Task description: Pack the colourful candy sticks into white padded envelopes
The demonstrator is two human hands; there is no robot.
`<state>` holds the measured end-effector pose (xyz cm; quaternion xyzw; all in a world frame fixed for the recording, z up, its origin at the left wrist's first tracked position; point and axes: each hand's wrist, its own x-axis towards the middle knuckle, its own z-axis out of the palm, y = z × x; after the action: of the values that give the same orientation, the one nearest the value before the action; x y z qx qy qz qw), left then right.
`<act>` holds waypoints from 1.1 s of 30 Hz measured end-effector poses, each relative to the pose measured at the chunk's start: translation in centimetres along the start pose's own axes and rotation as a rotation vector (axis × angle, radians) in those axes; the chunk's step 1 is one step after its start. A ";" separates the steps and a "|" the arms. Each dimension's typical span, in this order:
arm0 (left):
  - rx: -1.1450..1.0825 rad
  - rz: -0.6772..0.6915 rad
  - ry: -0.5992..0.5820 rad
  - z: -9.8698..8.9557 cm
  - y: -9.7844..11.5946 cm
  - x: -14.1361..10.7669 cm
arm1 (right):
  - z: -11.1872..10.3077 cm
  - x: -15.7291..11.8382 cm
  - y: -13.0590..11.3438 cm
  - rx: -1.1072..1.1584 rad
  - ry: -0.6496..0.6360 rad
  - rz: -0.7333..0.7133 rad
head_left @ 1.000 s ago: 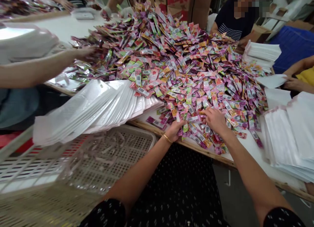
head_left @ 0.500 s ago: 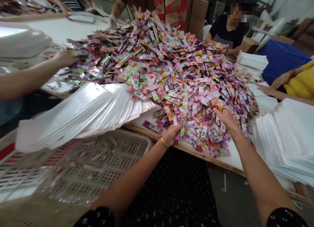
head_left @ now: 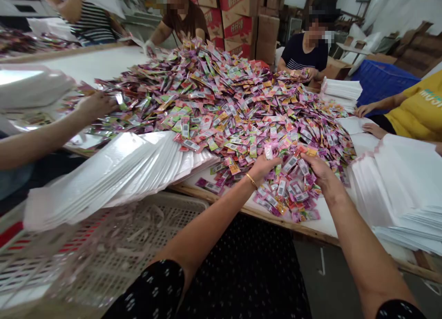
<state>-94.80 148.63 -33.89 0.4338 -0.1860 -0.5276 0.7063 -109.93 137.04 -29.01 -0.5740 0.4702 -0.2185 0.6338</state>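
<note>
A large heap of small pink, purple, green and orange packets [head_left: 221, 98] covers the middle of the white table. My left hand [head_left: 263, 168], with a gold bangle at the wrist, is closed around some packets at the near side of the heap. Just to its right, my right hand [head_left: 319, 168] has its thumb and fingers closed on packets too. Between the two hands lie more packets with barcodes facing up. The fingertips of both hands are partly hidden among the packets.
Fanned white bags [head_left: 113, 167] lie left, above a plastic basket [head_left: 165, 222]. More white bags [head_left: 400, 185] are stacked right. Another person's hand [head_left: 95, 108] reaches in at left. Other people stand around the table; a blue crate [head_left: 383, 84] and cartons [head_left: 236, 26] stand behind.
My left hand has moved right and farther in, closer to my right hand, and now has packets in its grasp. The view has shifted slightly, and the person at left has moved their hand among the packets.
</note>
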 end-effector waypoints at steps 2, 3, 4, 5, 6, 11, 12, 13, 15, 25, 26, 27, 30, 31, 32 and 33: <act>-0.022 -0.034 0.007 0.8 -1.1 0.0 | 0.7 -0.2 1.0 0.025 -0.016 0.007; -0.036 -0.050 0.015 1.1 -1.7 -0.1 | 1.1 -0.2 1.6 0.017 -0.018 -0.009; -0.052 -0.068 0.027 1.4 -2.3 -0.3 | 1.5 -0.2 2.2 -0.008 -0.009 -0.040; -0.070 -0.088 0.037 1.6 -2.9 -0.6 | 1.9 -0.1 2.7 -0.052 0.021 -0.083; -0.089 -0.106 0.044 1.9 -3.4 -0.9 | 2.3 -0.1 3.2 -0.116 0.075 -0.129; -0.198 -0.053 0.020 2.4 -5.2 -1.8 | 4.8 -0.3 5.0 -0.438 0.347 -0.214; -0.203 -0.031 0.013 2.3 -5.4 -1.8 | 5.1 -0.5 5.1 -0.420 0.331 -0.221; -0.199 -0.021 0.002 2.1 -5.5 -1.8 | 5.3 -0.6 5.2 -0.370 0.291 -0.223; -0.157 -0.040 -0.029 1.6 -5.7 -1.7 | 5.3 -0.9 5.2 -0.218 0.166 -0.172; -0.091 -0.178 0.086 -0.9 -5.9 -1.3 | 2.1 -1.9 6.4 -0.473 0.105 -0.033; -0.085 -0.204 0.104 -1.3 -5.6 -1.4 | 1.7 -2.2 6.1 -0.572 0.111 -0.067; -0.074 -0.227 0.122 -1.7 -5.3 -1.5 | 1.0 -2.5 5.5 -0.639 0.113 -0.129; -0.088 -0.267 0.121 -3.3 -4.6 -1.7 | -3.9 -3.1 0.5 -0.866 0.188 -0.429; -0.106 -0.280 0.120 -3.7 -4.5 -1.9 | -6.5 -3.4 -2.0 -0.957 0.274 -0.496; -0.124 -0.297 0.122 -4.0 -4.4 -2.2 | -9.4 -3.7 -4.7 -1.038 0.413 -0.511; -0.138 -0.321 0.125 -4.3 -4.3 -2.5 | -12.5 -4.0 -7.4 -1.141 0.603 -0.457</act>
<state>-95.20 152.42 -39.29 0.4402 -0.0333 -0.6173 0.6512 -120.38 131.96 -19.48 -0.8170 0.5349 -0.2152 0.0116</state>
